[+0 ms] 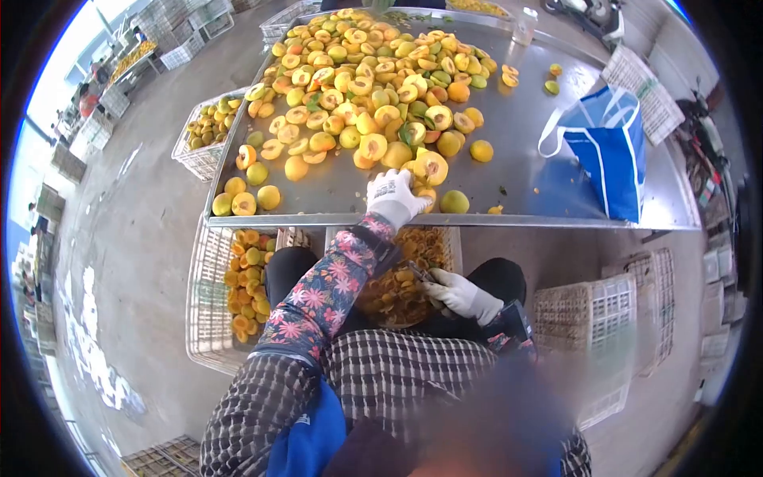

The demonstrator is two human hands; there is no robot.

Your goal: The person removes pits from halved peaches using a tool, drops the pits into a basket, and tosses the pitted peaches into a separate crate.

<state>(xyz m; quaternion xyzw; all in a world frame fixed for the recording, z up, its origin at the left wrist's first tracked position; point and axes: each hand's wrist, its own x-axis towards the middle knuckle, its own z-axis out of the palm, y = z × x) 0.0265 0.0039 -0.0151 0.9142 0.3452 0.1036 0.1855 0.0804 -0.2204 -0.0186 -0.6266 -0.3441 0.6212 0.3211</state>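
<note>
My left hand [395, 196], in a white glove, reaches over the near edge of the metal table [509, 183]. Its fingers curl round a yellow peach [427, 195], partly hidden by the glove. Right beside it lies a cut peach half [431, 168], and a whole peach [455, 202] sits a little to the right. Below the table edge, my gloved right hand [462, 297] is closed on a small metal hand tool [420, 272], whose exact kind I cannot make out. Under that hand, a container of peach pieces [389, 298] stands between my legs.
A large heap of whole and halved peaches [358, 87] covers the table's left and middle. A blue bag [608, 155] stands at right, a clear bottle [524, 26] at the back. Crates of peaches [208, 302] [211, 131] stand left; a white crate [586, 334] is at lower right.
</note>
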